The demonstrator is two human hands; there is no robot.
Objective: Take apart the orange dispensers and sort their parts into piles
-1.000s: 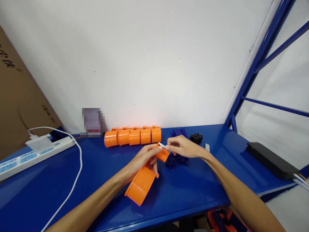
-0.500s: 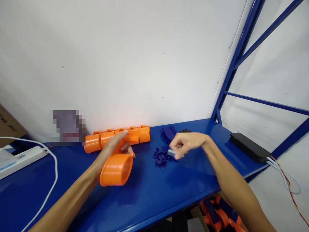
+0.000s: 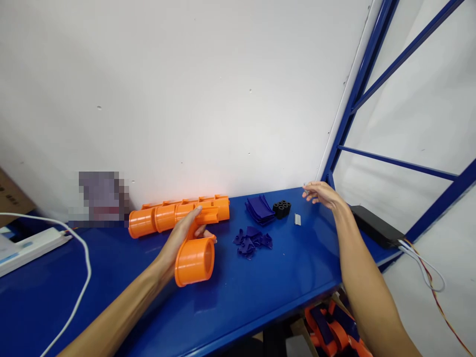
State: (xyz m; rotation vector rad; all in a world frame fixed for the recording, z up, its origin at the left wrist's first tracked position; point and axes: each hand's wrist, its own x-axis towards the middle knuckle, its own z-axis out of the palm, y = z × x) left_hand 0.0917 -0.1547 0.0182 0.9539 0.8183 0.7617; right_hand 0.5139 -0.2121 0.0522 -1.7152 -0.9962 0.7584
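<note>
My left hand is wrapped round an orange plastic part with a wide round cup at its near end. Behind it, a row of similar orange parts lies against the wall. My right hand is raised over the table's back right, its fingers pinched on something small and greyish that I cannot make out. Left of that hand, a small light grey piece lies on the blue table, beside a cluster of black tubes. Dark blue curved plates and small dark blue pieces lie mid-table.
A black box with cables sits at the right edge, near a blue metal frame. At the left are a white power strip, a white cable and a cardboard box. Orange and blue parts are below the table edge.
My right hand has moved right and back, away from the small blue pieces. The black tubes and the light grey piece now show fully. The orange part in my left hand has shifted slightly right.
</note>
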